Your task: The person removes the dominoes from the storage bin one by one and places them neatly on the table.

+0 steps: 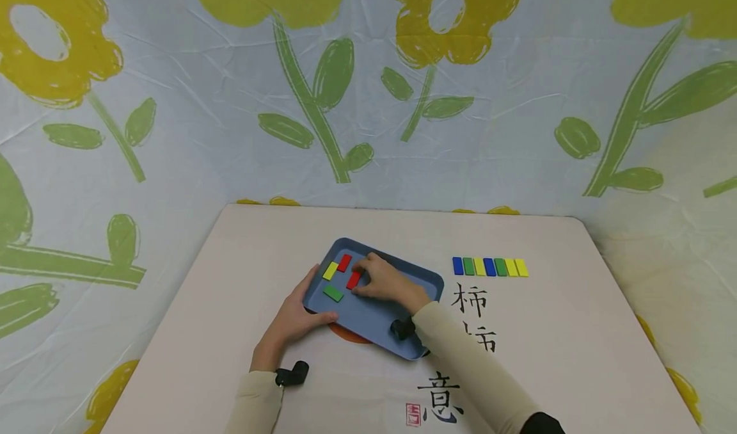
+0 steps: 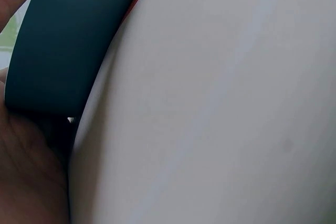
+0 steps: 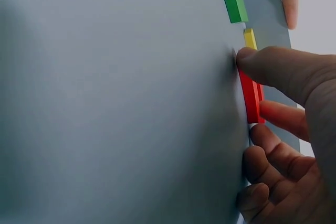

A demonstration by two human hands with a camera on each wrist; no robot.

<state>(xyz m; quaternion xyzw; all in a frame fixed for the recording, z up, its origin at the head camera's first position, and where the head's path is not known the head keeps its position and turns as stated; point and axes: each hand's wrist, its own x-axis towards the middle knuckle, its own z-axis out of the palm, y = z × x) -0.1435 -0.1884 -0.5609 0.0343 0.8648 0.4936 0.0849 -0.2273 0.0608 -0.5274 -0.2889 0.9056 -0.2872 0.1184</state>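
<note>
A blue-grey tray sits at a slant on the table. My left hand grips its left end, thumb along the near edge and fingers by the left side; the left wrist view shows the tray's dark outer wall against the palm. Over the tray, my right hand pinches a red tile between thumb and fingers, seen closer as a red block in the right wrist view. Around it on the tray lie another red tile, a yellow tile and a green tile.
A row of several blue, green and yellow tiles lies right of the tray. Black printed characters and a red seal mark are on the pale tabletop. An orange printed shape shows partly from under the tray.
</note>
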